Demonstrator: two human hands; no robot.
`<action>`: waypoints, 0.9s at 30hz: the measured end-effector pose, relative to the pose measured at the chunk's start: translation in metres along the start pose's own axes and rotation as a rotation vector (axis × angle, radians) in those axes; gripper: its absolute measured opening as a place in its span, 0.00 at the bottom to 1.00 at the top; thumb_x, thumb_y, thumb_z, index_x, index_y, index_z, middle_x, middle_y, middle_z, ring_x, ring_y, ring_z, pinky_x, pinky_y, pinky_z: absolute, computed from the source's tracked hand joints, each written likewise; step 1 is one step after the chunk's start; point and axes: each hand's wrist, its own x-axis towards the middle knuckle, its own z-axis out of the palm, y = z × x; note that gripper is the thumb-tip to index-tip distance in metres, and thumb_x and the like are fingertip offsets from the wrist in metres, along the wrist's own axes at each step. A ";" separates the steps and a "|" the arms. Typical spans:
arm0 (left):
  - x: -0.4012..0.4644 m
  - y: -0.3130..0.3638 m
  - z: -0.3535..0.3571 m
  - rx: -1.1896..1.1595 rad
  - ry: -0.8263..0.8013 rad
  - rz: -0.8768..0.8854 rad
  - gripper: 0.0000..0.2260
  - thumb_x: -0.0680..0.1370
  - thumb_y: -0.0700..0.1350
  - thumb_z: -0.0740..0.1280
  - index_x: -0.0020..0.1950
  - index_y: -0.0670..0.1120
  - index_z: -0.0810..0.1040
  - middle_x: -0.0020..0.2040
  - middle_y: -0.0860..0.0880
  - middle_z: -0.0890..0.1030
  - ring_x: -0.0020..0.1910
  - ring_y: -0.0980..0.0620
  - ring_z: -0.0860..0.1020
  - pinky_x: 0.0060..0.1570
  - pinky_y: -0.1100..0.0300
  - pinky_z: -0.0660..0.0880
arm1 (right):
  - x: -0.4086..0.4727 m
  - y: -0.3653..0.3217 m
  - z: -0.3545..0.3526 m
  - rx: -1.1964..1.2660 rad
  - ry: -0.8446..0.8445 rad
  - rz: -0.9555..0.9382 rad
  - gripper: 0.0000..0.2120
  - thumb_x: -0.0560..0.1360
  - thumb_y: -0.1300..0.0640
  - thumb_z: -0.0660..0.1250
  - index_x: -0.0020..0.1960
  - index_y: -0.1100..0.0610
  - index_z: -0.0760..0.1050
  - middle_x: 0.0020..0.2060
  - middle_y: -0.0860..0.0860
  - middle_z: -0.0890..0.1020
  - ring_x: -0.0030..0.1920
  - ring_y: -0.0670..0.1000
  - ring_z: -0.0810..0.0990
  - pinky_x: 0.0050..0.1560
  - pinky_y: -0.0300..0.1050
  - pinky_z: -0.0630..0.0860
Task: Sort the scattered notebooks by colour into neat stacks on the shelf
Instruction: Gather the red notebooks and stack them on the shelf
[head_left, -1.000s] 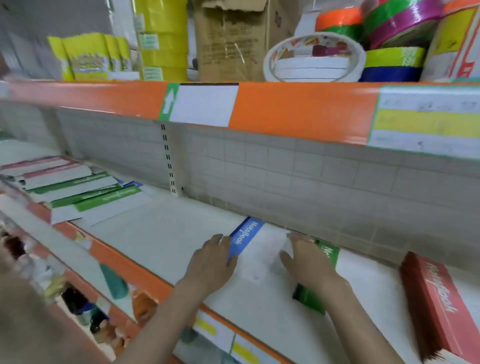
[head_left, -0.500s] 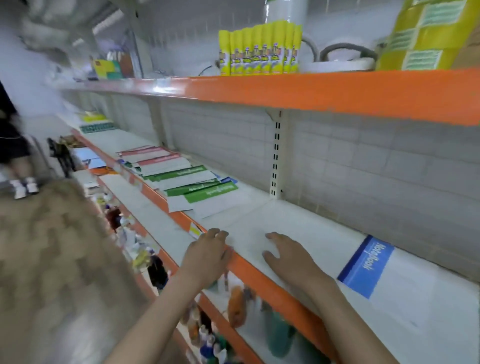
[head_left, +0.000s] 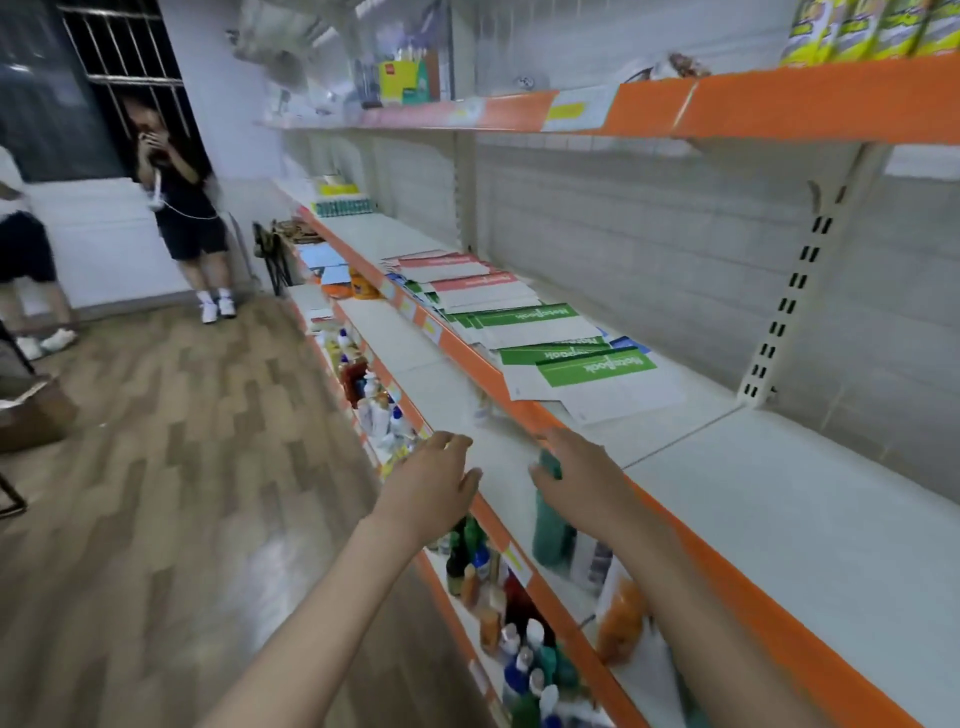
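Both hands have swung left along the shelf (head_left: 810, 525) since a moment ago, and the blue notebook that lay by the right hand has gone from view. Now the left hand (head_left: 434, 480) hangs in the air just off the shelf's orange edge, fingers loose and holding nothing. The right hand (head_left: 576, 475) is over that edge, fingers spread, also holding nothing; I cannot tell if it touches the shelf. The notebooks (head_left: 545, 343) lie ahead of the hands, further along the same shelf. They are a messy row, green ones (head_left: 595, 370) nearest, red ones (head_left: 467, 283) behind, a bit of blue peeking out. Their long sides run across the shelf. The right hand is nearer, so it should probably reach first. Everything is blurry, so how many notebooks there are is hard to tell.
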 end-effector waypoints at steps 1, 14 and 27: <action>0.000 -0.010 -0.001 0.001 0.004 -0.020 0.21 0.82 0.52 0.55 0.73 0.46 0.63 0.71 0.47 0.67 0.65 0.47 0.71 0.60 0.50 0.72 | 0.008 -0.008 0.005 -0.012 -0.008 -0.021 0.22 0.80 0.53 0.58 0.73 0.51 0.61 0.69 0.49 0.70 0.67 0.52 0.69 0.70 0.55 0.62; 0.071 -0.140 -0.028 -0.002 0.042 -0.193 0.19 0.81 0.49 0.57 0.71 0.45 0.65 0.70 0.47 0.67 0.62 0.44 0.73 0.57 0.51 0.72 | 0.161 -0.077 0.049 -0.075 -0.066 -0.147 0.21 0.80 0.54 0.59 0.72 0.55 0.64 0.70 0.50 0.70 0.68 0.53 0.70 0.69 0.52 0.63; 0.231 -0.215 -0.040 -0.027 0.032 -0.114 0.20 0.82 0.49 0.57 0.73 0.46 0.63 0.70 0.46 0.67 0.64 0.46 0.71 0.61 0.50 0.71 | 0.327 -0.076 0.066 -0.104 -0.041 -0.075 0.22 0.80 0.53 0.57 0.73 0.55 0.61 0.70 0.51 0.69 0.68 0.53 0.69 0.70 0.55 0.61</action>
